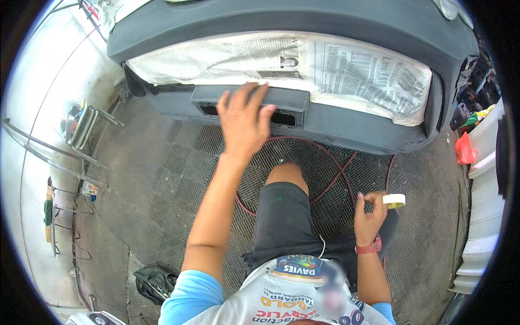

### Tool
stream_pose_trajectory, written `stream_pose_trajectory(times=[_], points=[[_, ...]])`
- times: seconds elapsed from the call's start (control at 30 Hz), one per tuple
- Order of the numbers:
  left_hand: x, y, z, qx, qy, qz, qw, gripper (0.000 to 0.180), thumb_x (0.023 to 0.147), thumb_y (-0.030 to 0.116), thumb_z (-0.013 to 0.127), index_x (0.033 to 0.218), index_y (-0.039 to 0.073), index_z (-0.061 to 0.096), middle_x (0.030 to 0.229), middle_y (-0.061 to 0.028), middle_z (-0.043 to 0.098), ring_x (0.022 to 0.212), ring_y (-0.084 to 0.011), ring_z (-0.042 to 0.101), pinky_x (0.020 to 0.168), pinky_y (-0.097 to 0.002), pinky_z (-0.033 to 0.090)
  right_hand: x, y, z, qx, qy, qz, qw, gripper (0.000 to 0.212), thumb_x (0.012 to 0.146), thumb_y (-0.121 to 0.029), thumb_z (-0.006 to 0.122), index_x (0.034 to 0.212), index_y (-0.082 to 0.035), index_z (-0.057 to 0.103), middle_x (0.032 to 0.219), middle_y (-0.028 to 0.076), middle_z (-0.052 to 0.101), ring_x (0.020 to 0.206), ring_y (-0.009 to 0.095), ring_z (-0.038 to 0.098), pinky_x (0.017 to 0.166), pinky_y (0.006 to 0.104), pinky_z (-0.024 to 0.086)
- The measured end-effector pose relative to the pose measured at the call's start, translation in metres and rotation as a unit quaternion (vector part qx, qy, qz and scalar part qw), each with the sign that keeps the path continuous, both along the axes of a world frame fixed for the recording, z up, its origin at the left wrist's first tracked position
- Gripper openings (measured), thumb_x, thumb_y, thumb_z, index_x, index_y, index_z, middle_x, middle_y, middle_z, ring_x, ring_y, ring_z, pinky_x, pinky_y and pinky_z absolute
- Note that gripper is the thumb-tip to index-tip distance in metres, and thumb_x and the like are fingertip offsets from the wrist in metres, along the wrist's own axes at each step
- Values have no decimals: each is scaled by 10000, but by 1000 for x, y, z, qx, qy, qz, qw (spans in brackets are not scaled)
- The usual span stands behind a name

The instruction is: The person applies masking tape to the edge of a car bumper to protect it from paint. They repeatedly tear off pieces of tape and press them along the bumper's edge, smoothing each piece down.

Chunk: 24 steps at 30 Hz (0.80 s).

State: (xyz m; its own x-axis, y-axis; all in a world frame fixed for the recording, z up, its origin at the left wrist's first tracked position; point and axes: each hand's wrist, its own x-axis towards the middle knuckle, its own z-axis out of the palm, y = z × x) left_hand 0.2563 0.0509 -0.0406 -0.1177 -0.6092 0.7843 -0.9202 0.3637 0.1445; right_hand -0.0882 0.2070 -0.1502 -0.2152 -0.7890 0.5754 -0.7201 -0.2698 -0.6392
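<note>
A dark grey car bumper [368,122] spans the view in front of me, with newspaper sheets [233,57] covering its recessed middle. On a raised box-shaped section [281,97] below the paper lies my left hand [244,119], open, fingers spread. Its fingertips touch the top of that section near the paper's lower edge. Dark rectangular openings [284,119] show beside the hand. Over my right thigh, my right hand [370,216] is closed on a roll of masking tape [394,201], pale with a yellowish inner side. A red band circles that wrist.
A red hose [325,189] curls over the ribbed dark floor mat. At the left, metal stands [89,127] are by a pale wall. A red plastic bag [466,149] hangs at the right near corrugated white sheeting [482,216]. A dark bag [154,284] lies at the lower left.
</note>
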Motion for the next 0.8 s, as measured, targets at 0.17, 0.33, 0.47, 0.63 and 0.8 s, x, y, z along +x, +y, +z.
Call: stream_pose_trajectory(times=[0.17, 0.33, 0.47, 0.63, 0.8], points=[[64, -4, -2, 24, -51, 117, 992, 402, 1124, 371, 503, 1433, 210, 703, 1427, -75, 658, 1377, -272, 576, 1254, -572, 261, -52, 30, -35, 96, -12, -81, 992, 212, 923, -71, 798, 934, -38, 589, 901, 94, 598, 880, 285, 537, 853, 433, 441], [52, -3, 1, 36, -49, 182, 982, 464, 1116, 398, 529, 1470, 126, 655, 1475, -139, 622, 1434, -321, 522, 1255, -609, 260, -62, 29, -45, 126, -21, -59, 990, 187, 922, -92, 800, 961, -43, 624, 874, 89, 607, 865, 283, 545, 825, 431, 445], [8, 11, 9, 47, -91, 162, 982, 481, 1131, 412, 499, 1472, 109, 653, 1460, -156, 639, 1410, -345, 548, 1244, -596, 287, -48, 9, -44, 135, 3, 16, 991, 178, 899, -115, 816, 952, -56, 657, 801, 101, 610, 793, 315, 593, 787, 463, 453], [-13, 19, 37, -39, 13, 92, 995, 440, 1123, 324, 546, 1470, 70, 634, 1459, -191, 633, 1433, -383, 526, 1239, -506, 326, -35, -17, -84, 184, 37, 134, 973, 189, 917, -179, 815, 1001, -77, 679, 819, 124, 650, 805, 358, 640, 802, 498, 476], [2, -4, 69, -126, 62, 102, 985, 573, 1121, 367, 534, 1549, -14, 507, 1584, -256, 491, 1485, -428, 451, 1237, -543, 314, -30, -9, -137, 305, 19, 200, 931, 194, 926, -181, 800, 1013, -60, 676, 858, 171, 705, 852, 398, 688, 799, 519, 494]])
